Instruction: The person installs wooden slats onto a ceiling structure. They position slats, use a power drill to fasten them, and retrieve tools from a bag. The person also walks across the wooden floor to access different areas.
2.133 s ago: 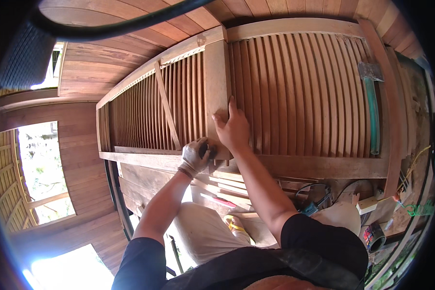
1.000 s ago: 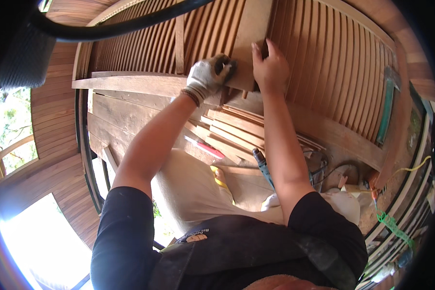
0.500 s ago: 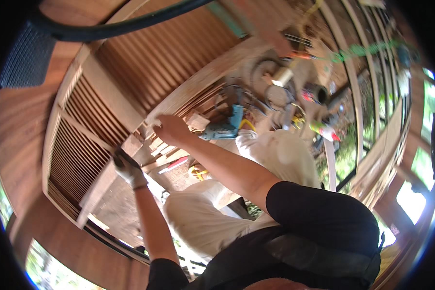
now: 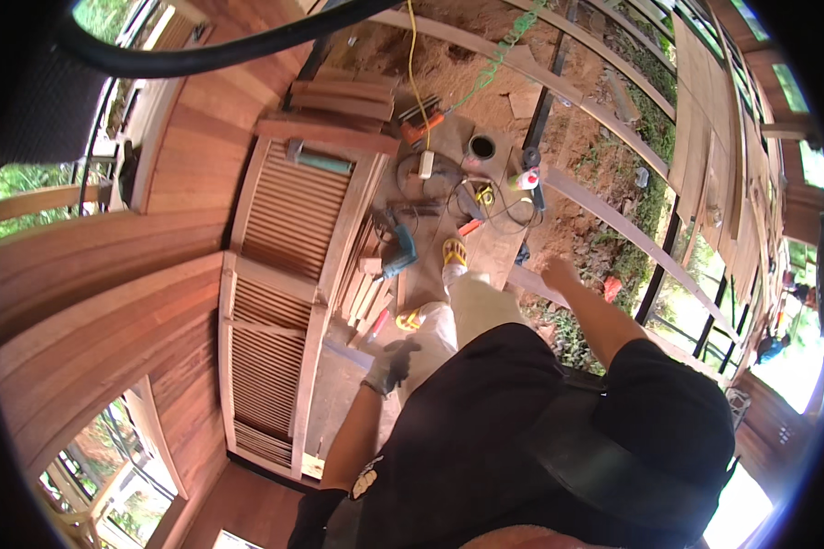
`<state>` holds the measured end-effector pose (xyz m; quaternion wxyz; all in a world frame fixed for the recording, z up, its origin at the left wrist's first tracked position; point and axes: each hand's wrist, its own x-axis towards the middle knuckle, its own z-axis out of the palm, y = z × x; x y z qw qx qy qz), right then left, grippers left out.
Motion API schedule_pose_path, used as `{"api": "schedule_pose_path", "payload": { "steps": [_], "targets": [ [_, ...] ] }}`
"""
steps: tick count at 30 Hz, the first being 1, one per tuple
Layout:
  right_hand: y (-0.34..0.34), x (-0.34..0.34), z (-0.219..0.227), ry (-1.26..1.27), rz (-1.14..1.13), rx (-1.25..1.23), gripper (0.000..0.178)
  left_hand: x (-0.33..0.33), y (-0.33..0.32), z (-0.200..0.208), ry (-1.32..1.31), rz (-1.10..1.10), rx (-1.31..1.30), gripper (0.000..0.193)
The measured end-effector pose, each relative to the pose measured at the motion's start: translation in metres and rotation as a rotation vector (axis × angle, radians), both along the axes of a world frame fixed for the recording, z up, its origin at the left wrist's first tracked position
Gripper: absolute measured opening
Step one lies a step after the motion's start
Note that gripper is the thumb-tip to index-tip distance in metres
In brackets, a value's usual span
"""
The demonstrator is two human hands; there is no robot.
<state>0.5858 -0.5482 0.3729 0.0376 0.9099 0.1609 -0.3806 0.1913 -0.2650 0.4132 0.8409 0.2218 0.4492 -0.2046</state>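
My left hand (image 4: 392, 366), in a grey work glove, hangs beside my left thigh, apart from the panel, its fingers loosely spread and nothing visible in them. Out to the right, my bare right hand (image 4: 558, 273) is held over the open floor frame; its fingers are blurred and I cannot make out their pose. Left of my legs lies a long louvered wooden shutter panel (image 4: 317, 316) with narrow slats in a pale frame. A hammer with a teal handle (image 4: 322, 162) rests across its far end. Nearer my feet is a teal power drill (image 4: 401, 256).
Wood offcuts (image 4: 362, 291) lie along the panel. Beyond my feet are an orange power tool (image 4: 421, 126), a dark open can (image 4: 482, 146), a white bottle with a red cap (image 4: 526, 179) and loose cables. Bare joists (image 4: 613, 215) span soil on the right; a plank wall (image 4: 110, 302) rises left.
Earlier I was bent low with both hands at the shutter panel's frame. Now I am more upright, both hands are off it, and my right arm has swung out to the right.
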Motion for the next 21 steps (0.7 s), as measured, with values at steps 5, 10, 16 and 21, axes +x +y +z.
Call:
{"api": "schedule_pose_path", "payload": {
  "steps": [5,10,16,21],
  "targets": [
    [-0.186,-0.015,-0.019,0.156,0.147,-0.125,0.037,0.03,0.064,-0.01,0.265,-0.161,0.598,0.038],
    [-0.162,-0.006,0.033,0.259,-0.45,0.122,0.031,0.029,0.133,-0.069,0.348,-0.327,0.909,0.048],
    [-0.151,0.04,0.052,0.116,-0.645,0.222,0.027,0.172,0.157,0.004,0.497,-0.574,0.973,0.055],
    [-0.123,0.131,0.022,0.028,-0.79,0.364,0.031,0.243,0.196,0.004,0.521,-0.844,1.079,0.05]
  ]
}}
